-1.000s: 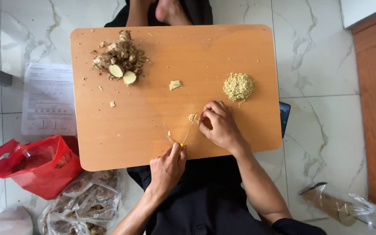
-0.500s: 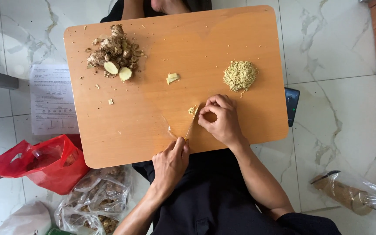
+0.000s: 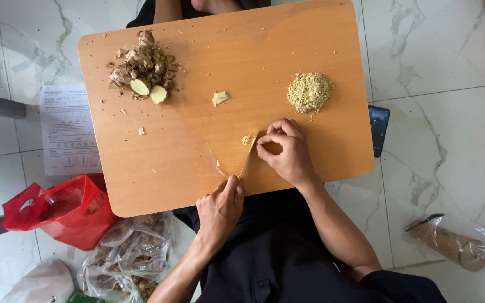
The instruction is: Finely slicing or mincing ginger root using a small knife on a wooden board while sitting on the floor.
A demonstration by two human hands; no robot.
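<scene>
A low wooden table [image 3: 164,168] lies in front of me. My left hand [image 3: 220,206] grips the yellow handle of a small knife [image 3: 245,165] at the table's near edge. The blade points away from me toward a little heap of chopped ginger [image 3: 246,139]. My right hand [image 3: 287,151] is pinched at the blade's tip, right beside that heap. A mound of minced ginger [image 3: 309,91] sits further back on the right. Two ginger slices [image 3: 219,98] lie in the middle, and a pile of ginger roots and peel [image 3: 141,70] is at the far left.
A red plastic bag [image 3: 63,210] and clear bags of roots [image 3: 124,258] lie on the marble floor at my left. There is a printed sheet [image 3: 68,132] left of the table, a phone [image 3: 378,130] at its right edge, and a plastic-wrapped roll [image 3: 456,241] on the right. Another person's legs [image 3: 197,7] show beyond the table.
Both hands stay on the knife and the chopped ginger, with only small shifts. My view has drifted, so the table sits higher and further right in the frame.
</scene>
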